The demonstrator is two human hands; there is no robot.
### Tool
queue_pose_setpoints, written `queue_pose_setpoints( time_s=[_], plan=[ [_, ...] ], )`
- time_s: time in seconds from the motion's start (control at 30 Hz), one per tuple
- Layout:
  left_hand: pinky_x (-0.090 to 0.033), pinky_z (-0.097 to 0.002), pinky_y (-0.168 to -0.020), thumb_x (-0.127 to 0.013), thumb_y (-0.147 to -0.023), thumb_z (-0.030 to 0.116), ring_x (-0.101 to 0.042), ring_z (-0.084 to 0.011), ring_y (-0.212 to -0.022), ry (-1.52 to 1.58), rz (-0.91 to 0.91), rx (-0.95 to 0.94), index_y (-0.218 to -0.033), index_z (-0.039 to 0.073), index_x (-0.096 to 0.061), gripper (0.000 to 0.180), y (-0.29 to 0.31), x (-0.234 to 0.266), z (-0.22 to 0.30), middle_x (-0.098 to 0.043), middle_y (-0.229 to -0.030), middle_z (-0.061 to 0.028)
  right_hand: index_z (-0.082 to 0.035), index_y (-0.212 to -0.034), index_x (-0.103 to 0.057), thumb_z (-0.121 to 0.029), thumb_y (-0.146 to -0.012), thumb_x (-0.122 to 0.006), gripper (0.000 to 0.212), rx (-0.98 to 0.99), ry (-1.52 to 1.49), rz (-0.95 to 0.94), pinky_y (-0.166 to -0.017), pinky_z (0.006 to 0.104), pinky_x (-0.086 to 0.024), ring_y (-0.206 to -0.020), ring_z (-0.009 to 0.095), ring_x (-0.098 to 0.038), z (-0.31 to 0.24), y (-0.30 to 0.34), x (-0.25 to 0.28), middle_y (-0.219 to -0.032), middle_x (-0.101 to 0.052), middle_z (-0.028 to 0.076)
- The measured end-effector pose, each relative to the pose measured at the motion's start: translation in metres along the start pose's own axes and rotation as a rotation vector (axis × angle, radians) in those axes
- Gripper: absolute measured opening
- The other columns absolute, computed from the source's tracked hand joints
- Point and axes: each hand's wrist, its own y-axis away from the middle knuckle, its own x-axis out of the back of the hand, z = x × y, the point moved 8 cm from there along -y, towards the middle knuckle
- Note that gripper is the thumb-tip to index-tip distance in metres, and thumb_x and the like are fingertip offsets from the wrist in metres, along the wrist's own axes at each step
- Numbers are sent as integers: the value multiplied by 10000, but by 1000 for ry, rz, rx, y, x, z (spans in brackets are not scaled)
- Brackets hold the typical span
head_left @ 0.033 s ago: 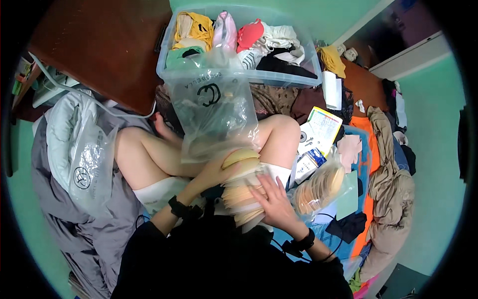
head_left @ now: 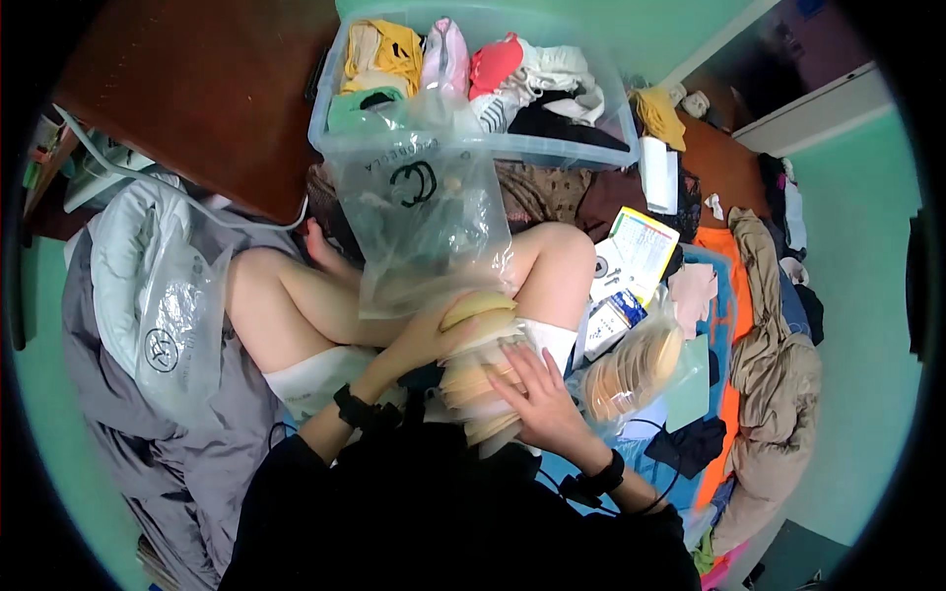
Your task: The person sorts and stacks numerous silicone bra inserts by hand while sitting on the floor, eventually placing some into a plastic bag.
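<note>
A thick stack of beige, cup-shaped bra pads (head_left: 471, 386) lies in my lap, some with thin translucent film between them. My left hand (head_left: 431, 338) grips the far end of the stack, its fingers curled round the yellowish pads (head_left: 480, 307) there. Across the stack's right side rests my right hand (head_left: 540, 394), with fingers stretched out and spread; its thumb is hidden. A large clear plastic bag (head_left: 426, 231) with black print drapes over my legs just beyond the stack. To the right of my right hand, more beige pads (head_left: 626, 379) sit in another clear bag.
A clear plastic bin (head_left: 562, 150) full of folded clothes stands at the far side. Printed cards (head_left: 639, 251) and a blue tray (head_left: 724, 295) lie right. On the left are a grey quilt (head_left: 212, 433), another clear bag (head_left: 177, 335) and a brown panel (head_left: 187, 108) with a white cable.
</note>
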Motion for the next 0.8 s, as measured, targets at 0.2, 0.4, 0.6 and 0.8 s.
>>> queue_pose_setpoints(
  time_s=[0.2, 0.4, 0.6, 0.8],
  plan=[
    [-400, -333, -992, -583, -929, 267, -540, -218, -1143, 26, 29, 139, -1315, 1, -486, 479, 5, -2, -26, -583, -1243, -161, -134, -1376, -454, -100, -611, -678, 798, 140, -51, -125, -1118, 572, -195, -1388, 389, -284, -18, -2, -6, -1498, -290, 212],
    [-393, -328, -999, -575, -939, 283, -532, -211, -1156, 30, 24, 188, -1330, 7, -474, 489, 3, -2, -34, -586, -1241, -157, -131, -1335, -494, -87, -592, -693, 771, 140, -42, -28, -1115, 572, -200, -1376, 373, -311, -16, 3, -19, -1475, -348, 193],
    [-397, -327, -991, -589, -928, 271, -546, -217, -1135, -48, 11, 161, -1290, -1, -491, 464, -14, 4, -30, -588, -1221, -164, -134, -1340, -497, -94, -724, -585, 623, 149, -36, 78, -1117, 566, -219, -1338, 345, -375, -7, -14, -32, -1424, -421, 142],
    [-435, -363, -953, -632, -876, 365, -586, -290, -1107, -44, 85, 61, -1268, 12, -509, 542, -13, 6, -33, -603, -1184, -211, -138, -1371, -469, -53, -603, -665, 797, 86, -112, 23, -1115, 602, -177, -1368, 368, -313, -4, -18, -31, -1455, -368, 157]
  ],
)
